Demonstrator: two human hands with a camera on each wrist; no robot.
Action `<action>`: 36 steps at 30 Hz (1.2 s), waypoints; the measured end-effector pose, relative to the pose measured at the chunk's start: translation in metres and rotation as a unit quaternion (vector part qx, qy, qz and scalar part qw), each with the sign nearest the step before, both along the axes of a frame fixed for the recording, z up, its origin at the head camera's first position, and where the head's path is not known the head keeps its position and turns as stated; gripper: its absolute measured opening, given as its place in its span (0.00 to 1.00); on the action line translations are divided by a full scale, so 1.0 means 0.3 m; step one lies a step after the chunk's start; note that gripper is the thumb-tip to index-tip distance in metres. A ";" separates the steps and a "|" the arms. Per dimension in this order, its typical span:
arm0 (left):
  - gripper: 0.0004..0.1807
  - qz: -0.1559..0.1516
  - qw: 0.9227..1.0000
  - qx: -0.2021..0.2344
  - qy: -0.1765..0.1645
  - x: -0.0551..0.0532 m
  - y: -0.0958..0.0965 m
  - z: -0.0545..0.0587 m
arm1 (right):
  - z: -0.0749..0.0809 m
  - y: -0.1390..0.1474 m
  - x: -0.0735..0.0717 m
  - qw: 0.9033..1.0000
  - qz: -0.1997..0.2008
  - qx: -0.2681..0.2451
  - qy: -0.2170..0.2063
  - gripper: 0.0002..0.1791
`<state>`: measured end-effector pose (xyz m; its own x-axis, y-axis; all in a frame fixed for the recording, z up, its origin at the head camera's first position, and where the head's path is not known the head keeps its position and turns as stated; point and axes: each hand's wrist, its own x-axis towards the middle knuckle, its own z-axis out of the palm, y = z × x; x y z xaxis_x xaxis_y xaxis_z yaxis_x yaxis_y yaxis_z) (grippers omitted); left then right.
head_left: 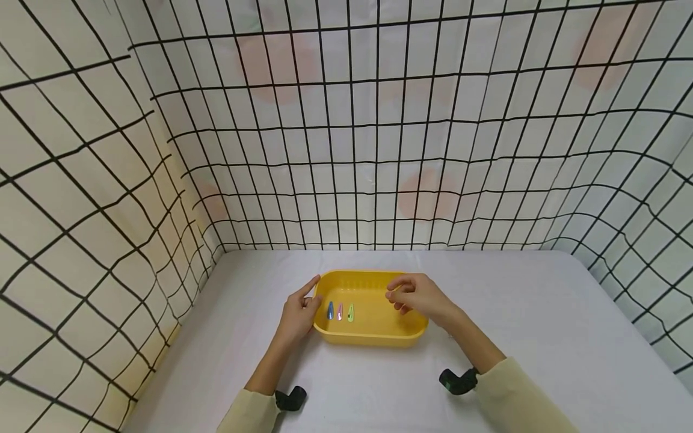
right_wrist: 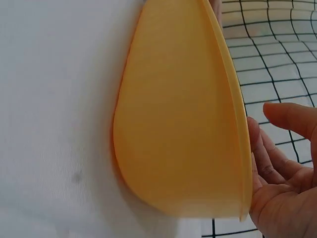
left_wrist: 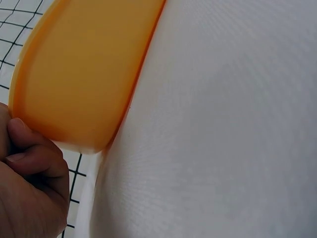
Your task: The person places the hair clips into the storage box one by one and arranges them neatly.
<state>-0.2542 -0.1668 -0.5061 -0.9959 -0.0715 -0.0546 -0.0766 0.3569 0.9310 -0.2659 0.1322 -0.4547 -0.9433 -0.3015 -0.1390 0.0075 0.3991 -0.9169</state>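
A shallow yellow plastic tray [head_left: 373, 340] with rounded corners lies on the white table. Inside it, toward the left, three small hair clips stand side by side: a blue hair clip [head_left: 330, 310], a pink hair clip [head_left: 340, 311] and a light green hair clip [head_left: 351, 313]. My left hand [head_left: 299, 314] grips the tray's left rim, thumb over the edge and index finger along the far corner. Over the tray's right part hovers my right hand [head_left: 419, 296], fingers loosely bent. In the right wrist view its thumb [right_wrist: 290, 116] stands apart from the fingers, with nothing seen between them.
A white cloth covers the table [head_left: 541, 337] around the tray. White walls with a black grid [head_left: 373, 132] rise at the back and both sides. Black wrist devices [head_left: 458, 381] sit by both cuffs.
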 end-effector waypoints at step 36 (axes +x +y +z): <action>0.29 0.002 1.000 -0.009 0.004 0.001 0.003 -0.003 | -0.088 0.383 0.112 0.997 -0.057 0.054 0.008 0.21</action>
<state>-0.2540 -0.1659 -0.5070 -0.9960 -0.0765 -0.0454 -0.0708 0.3725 0.9253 -0.2322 0.2471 -0.4810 -0.9729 -0.1765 -0.1492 0.0439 0.4928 -0.8690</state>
